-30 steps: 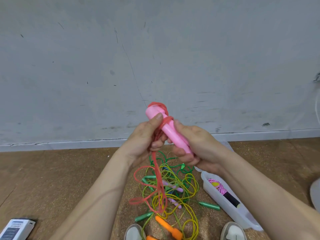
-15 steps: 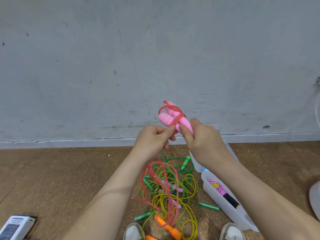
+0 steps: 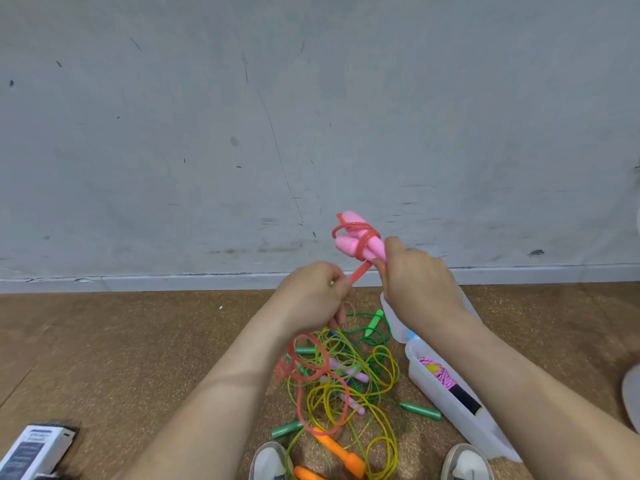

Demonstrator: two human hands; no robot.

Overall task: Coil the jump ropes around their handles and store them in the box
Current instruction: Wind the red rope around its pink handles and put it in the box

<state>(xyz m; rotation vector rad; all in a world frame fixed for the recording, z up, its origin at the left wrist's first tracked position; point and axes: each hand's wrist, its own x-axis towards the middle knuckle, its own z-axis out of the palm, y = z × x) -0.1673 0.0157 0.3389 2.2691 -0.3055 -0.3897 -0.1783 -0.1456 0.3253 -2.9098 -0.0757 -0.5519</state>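
My right hand (image 3: 417, 278) grips two pink handles (image 3: 358, 241) held side by side, tips up and to the left, in front of the grey wall. A red rope (image 3: 360, 270) is wound a few turns around them. My left hand (image 3: 317, 294) pinches this rope just below the handles, pulled taut. The loose rest of the red rope hangs in loops (image 3: 311, 372) over the pile on the floor. A clear plastic box (image 3: 485, 434) lies at the lower right, holding a wrapped pink rope with a black handle (image 3: 450, 386).
On the brown floor lies a tangle of yellow and green ropes (image 3: 360, 375) with green (image 3: 420, 410), orange (image 3: 341, 452) and pale pink handles. My two white shoes (image 3: 270, 462) are at the bottom edge. A small printed carton (image 3: 38, 448) sits bottom left. The wall is close ahead.
The handles have moved right and slightly up with my right hand. My left hand has dropped lower left, drawing the red rope taut, and more rope now circles the handles.
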